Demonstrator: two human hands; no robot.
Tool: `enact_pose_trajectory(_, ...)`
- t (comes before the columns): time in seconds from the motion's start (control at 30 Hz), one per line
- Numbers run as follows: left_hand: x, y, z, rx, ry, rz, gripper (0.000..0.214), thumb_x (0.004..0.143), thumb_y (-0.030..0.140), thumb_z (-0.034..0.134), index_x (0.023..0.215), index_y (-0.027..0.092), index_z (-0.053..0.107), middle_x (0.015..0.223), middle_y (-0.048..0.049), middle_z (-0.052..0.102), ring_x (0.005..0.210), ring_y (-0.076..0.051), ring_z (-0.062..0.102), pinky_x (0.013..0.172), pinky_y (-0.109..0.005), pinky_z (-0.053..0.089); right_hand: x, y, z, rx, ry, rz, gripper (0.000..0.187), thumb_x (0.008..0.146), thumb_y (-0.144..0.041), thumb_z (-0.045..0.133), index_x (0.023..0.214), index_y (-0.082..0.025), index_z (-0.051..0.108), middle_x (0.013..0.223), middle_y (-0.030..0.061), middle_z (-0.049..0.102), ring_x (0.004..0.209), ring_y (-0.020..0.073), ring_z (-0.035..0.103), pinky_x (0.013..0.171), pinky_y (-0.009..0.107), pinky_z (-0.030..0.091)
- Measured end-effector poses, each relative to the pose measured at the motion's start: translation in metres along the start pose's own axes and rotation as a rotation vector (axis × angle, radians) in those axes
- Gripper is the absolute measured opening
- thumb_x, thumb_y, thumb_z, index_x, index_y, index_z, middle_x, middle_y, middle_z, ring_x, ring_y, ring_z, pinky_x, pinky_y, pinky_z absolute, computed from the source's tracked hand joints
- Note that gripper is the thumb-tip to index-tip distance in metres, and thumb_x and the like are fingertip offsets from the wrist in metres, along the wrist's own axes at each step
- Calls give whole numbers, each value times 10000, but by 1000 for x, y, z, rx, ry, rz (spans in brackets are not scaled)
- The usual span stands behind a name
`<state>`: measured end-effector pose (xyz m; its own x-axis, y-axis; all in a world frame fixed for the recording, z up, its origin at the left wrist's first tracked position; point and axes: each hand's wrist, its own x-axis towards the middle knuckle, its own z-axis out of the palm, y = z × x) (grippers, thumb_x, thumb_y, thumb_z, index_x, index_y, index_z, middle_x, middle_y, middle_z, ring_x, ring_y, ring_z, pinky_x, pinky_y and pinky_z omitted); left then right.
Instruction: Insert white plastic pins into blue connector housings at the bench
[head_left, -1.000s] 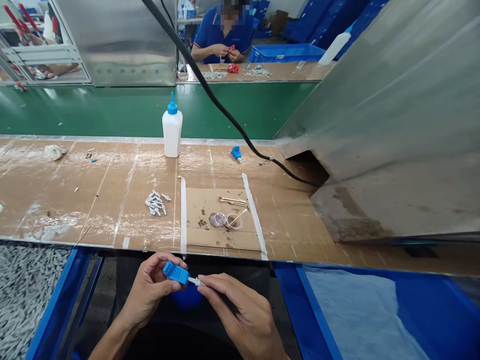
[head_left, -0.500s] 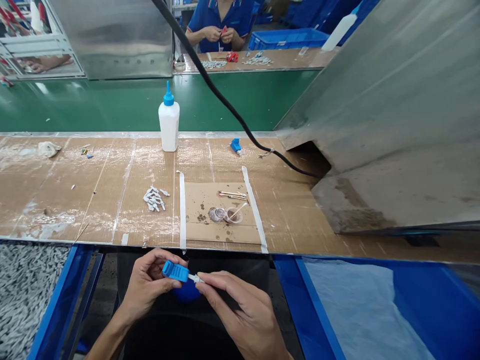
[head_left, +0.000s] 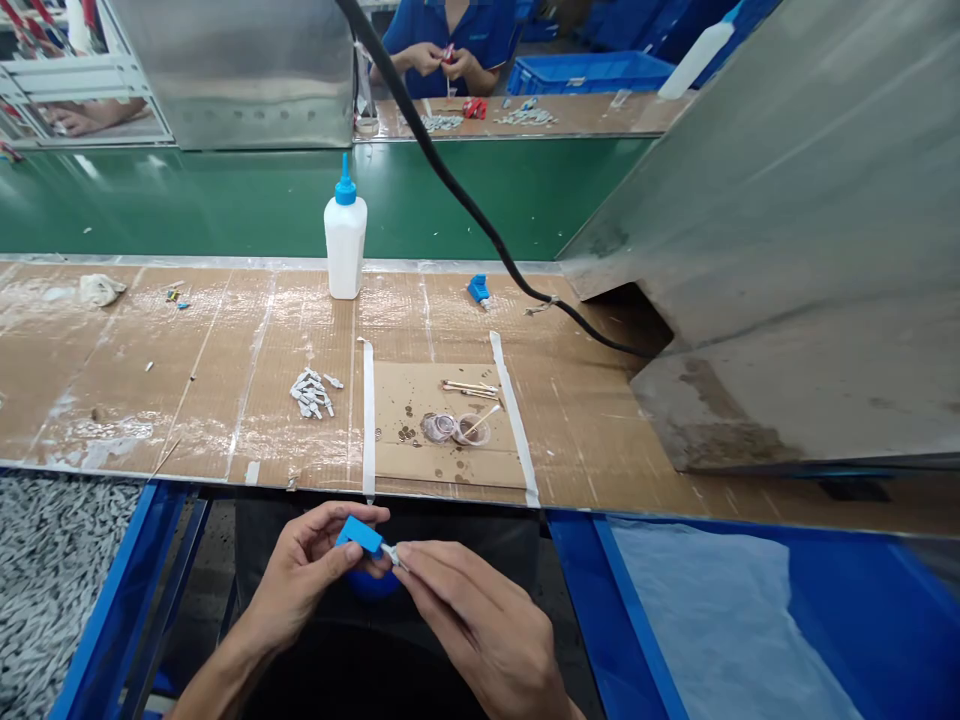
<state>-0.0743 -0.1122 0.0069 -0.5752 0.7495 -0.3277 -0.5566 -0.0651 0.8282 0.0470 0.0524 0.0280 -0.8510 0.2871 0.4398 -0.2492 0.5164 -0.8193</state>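
Just below the front edge of the bench, my left hand (head_left: 304, 560) grips a small blue plastic clamp-like piece (head_left: 361, 536) between thumb and fingers. A small light-grey plastic part (head_left: 391, 552) sticks out of the right end of the blue piece. The thumb and forefinger of my right hand (head_left: 480, 610) pinch this grey part. On the bench lies a pile of similar grey parts (head_left: 311, 392). Another blue piece with a grey tip (head_left: 478, 290) rests farther back.
Cotton swabs (head_left: 471, 387) and a small open cup (head_left: 472, 430) lie on taped cardboard (head_left: 412, 465). Behind stand a white bottle (head_left: 346, 240) and a black cable (head_left: 480, 215). A metal housing (head_left: 787, 300) flanks the right. Bins sit both sides. Across, a person (head_left: 450, 50) handles something red.
The blue piece has been turned in my left hand, from its ribbed face to a smooth side, and its grey end tilts down more. The camera view has shifted slightly.
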Motion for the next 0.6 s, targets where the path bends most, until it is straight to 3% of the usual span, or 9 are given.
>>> enact_pose_trajectory(0.17,-6,1,-2,201,38,161,148,886,205,769,1029,235,797,1356,-102,701,1124,-247,704,920,-277,574,-7,-3,10,155,91,441,121,905,-230,761,1020,-256,789,848,-20,797,689,142,760,677,182,645)
enact_pose_trajectory(0.27,-10,2,-1,253,-12,160,256,915,215,735,1163,270,761,1423,-101,648,1212,-274,661,994,-327,543,-6,-6,9,166,93,408,121,903,-209,754,1004,-256,800,881,-11,802,739,153,769,708,192,646)
enact_pose_trajectory(0.37,-13,2,0,234,-114,75,445,971,333,657,1409,330,578,1369,-86,643,1062,-225,680,969,-342,525,-4,-7,7,142,95,265,182,903,-138,739,1026,-258,797,931,-9,800,816,150,770,776,190,636)
enact_pose_trajectory(0.47,-15,1,-1,307,-120,43,339,1019,450,531,1309,288,601,1040,-38,663,857,-181,605,839,-299,488,-4,-6,7,149,103,270,211,900,-131,745,1051,-271,791,945,-20,797,825,138,767,791,174,627)
enact_pose_trajectory(0.6,-16,2,-3,552,-59,110,310,1021,500,486,1140,254,633,1036,-41,591,1009,-230,535,913,-313,411,-7,-7,10,246,24,461,110,905,-233,771,1003,-274,800,843,-34,787,685,118,742,628,148,611)
